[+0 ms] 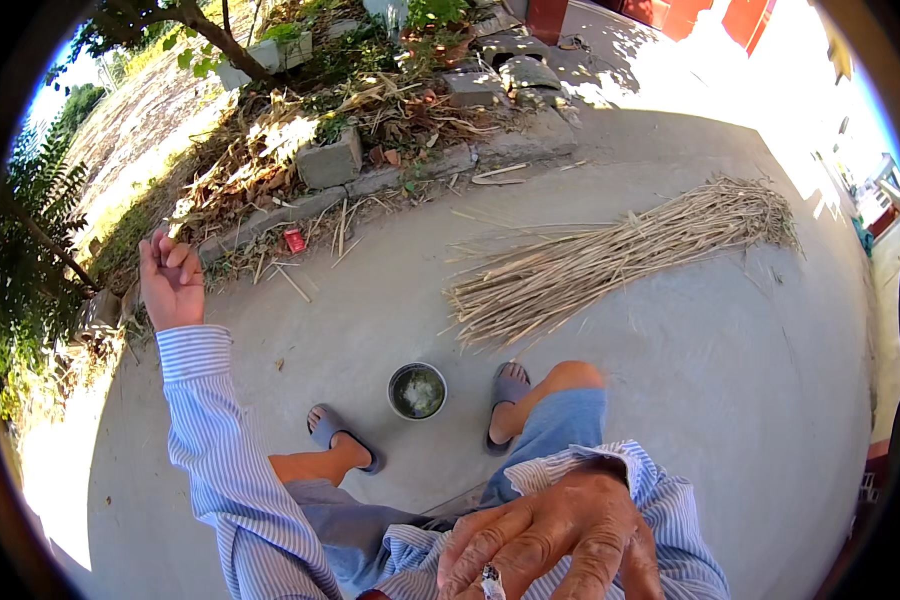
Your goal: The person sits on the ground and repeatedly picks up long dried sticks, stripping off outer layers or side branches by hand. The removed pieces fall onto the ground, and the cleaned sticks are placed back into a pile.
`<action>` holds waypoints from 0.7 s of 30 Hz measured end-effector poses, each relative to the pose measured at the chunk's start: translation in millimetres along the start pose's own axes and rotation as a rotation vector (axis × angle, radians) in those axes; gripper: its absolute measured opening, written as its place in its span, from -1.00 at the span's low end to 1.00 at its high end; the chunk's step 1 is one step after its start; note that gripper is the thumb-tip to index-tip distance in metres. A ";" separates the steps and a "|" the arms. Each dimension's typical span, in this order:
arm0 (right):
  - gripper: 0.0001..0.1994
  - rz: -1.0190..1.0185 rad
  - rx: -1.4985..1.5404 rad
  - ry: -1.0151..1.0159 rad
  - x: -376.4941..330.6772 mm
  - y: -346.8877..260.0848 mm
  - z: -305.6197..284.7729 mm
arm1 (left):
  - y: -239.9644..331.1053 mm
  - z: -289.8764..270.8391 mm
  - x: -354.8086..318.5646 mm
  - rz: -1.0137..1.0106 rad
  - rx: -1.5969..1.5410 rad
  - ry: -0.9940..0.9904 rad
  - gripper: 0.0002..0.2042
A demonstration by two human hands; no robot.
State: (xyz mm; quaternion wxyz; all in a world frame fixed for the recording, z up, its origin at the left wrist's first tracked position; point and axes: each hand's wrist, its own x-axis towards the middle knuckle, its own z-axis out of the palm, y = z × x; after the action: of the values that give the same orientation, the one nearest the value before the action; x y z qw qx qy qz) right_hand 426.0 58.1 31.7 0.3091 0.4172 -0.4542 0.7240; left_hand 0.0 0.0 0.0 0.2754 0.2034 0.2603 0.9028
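Observation:
My left hand [173, 285] is raised out to the left, palm up with the fingers loosely curled, and nothing shows in it. Close to the camera at the lower edge is my right hand [565, 540], its fingers bent downward. A cigarette [492, 583] with a dark, ashy tip is pinched between its fingers. Between my sandalled feet a small round metal bowl [417, 391] stands on the concrete, holding dark liquid with pale foam or pieces. Neither hand touches the bowl.
A large bundle of dry stalks [620, 255] lies on the concrete floor [730, 400] at the right. A red crumpled packet [294, 240] lies by the garden kerb. A concrete block [330, 158], straw litter and plants border the far left.

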 end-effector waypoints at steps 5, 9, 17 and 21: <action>-0.18 -0.165 -0.045 -0.004 1.2 -22.1 -6.2 | -68.5 37.1 -77.7 -0.160 0.132 -0.133 -0.67; -0.16 -0.360 -0.211 -0.060 -25.6 -17.2 -12.0 | -95.8 18.4 -142.5 -0.332 0.188 -0.026 -0.66; -0.12 0.259 -1.388 0.266 -69.7 -98.5 -25.2 | -145.7 -48.7 -147.0 -0.486 0.287 0.193 -0.65; -0.14 0.523 -1.764 0.274 -92.0 -127.7 -42.0 | -184.2 -57.5 -147.6 -0.564 0.320 0.212 -0.62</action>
State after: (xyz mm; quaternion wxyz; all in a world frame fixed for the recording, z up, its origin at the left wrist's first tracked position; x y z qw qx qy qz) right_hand 560.4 140.8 -8.6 0.3923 -0.1734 -0.8794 0.2066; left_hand 155.8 21.7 -185.2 0.4504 0.0689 0.4720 0.7548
